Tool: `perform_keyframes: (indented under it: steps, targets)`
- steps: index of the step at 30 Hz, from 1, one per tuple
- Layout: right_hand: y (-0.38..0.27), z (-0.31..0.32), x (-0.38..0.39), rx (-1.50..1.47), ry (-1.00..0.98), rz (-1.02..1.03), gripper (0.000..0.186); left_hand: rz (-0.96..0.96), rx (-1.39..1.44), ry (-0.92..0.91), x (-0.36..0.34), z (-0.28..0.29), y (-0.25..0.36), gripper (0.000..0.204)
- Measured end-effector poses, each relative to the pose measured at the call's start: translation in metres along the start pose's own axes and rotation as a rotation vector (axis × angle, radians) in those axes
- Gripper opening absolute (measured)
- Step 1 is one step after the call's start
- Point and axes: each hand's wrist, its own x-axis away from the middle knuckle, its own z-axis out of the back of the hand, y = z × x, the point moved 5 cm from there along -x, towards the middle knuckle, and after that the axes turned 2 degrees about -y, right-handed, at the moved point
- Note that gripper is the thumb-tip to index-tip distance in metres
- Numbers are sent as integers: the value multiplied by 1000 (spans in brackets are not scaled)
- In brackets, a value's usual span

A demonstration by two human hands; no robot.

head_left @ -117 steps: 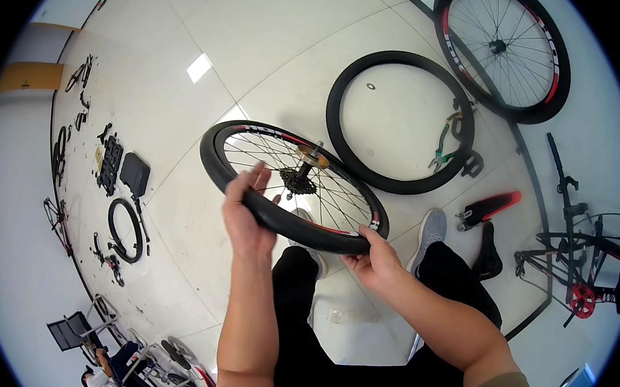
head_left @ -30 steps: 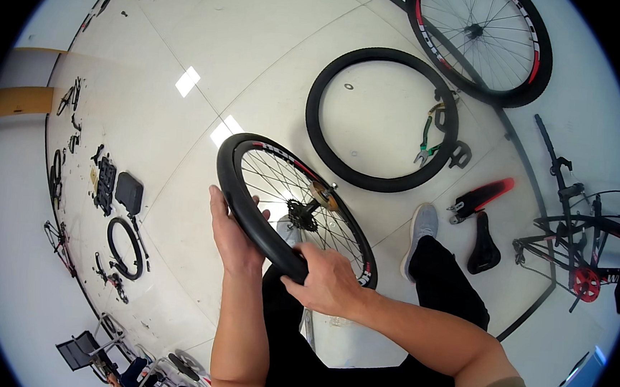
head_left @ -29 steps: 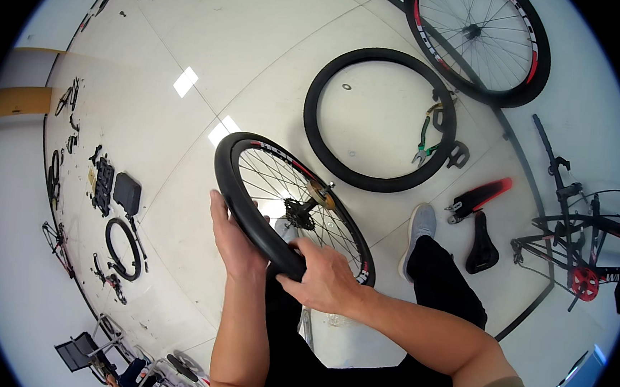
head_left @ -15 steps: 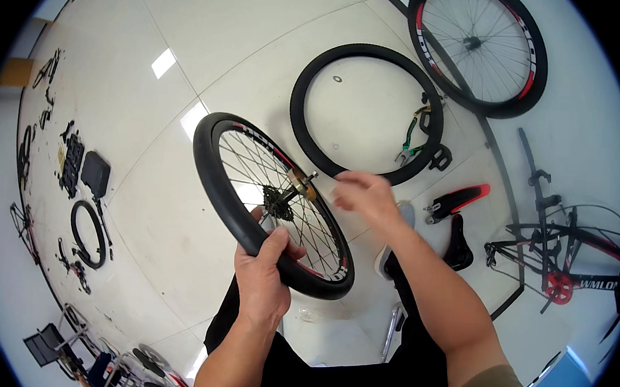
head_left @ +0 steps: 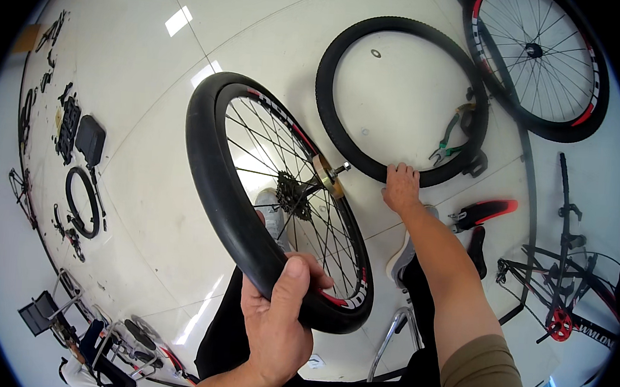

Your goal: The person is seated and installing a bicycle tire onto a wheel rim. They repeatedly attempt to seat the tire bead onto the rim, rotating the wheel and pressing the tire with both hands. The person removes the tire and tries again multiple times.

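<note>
My left hand (head_left: 279, 328) is closed round the lower edge of a bicycle wheel (head_left: 209, 150), thumb on top. The wheel is tilted up off the floor. A smooth black tube or tyre surrounds its red, white and black rim, and a cassette of sprockets (head_left: 294, 194) sits at the hub. Farther right, a loose knobbly bicycle tyre (head_left: 330, 116) lies flat on the floor. My right hand (head_left: 401, 189) has its fingers hooked over the near edge of that tyre; their tips are partly hidden. Green-handled pliers (head_left: 443, 147) lie inside the tyre's ring on the right.
Another spoked wheel (head_left: 597, 91) lies at the far right, above a bicycle frame (head_left: 581, 329). A red-black mudguard (head_left: 487, 212) and a saddle (head_left: 476, 252) are beside my right forearm. A small metal ring (head_left: 376, 53) lies within the loose tyre. Parts and a toolbox (head_left: 90, 140) are spread at left.
My right hand has gone from mid-air beside the wheel to the loose tyre and closed on its near edge. The held wheel appears closer and larger; the view has shifted.
</note>
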Motion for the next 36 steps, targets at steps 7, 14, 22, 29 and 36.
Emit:
perform_keyframes:
  steps: [7,14,22,29,36]
  targets:
    - [-5,47,-4,-65,58,133,32,-16,97,20,-6,-4,-1,66]
    - [-32,223,3,-119,324,266,36,-13,131,17,-18,-11,2,38]
    - [-56,457,92,-394,500,127,41,-92,189,3,-31,-9,8,17]
    - [-50,398,159,-928,400,-48,29,-147,243,-74,-36,3,14,30]
    - [-79,322,182,-1358,222,-210,33,-226,199,-212,-30,13,37,19]
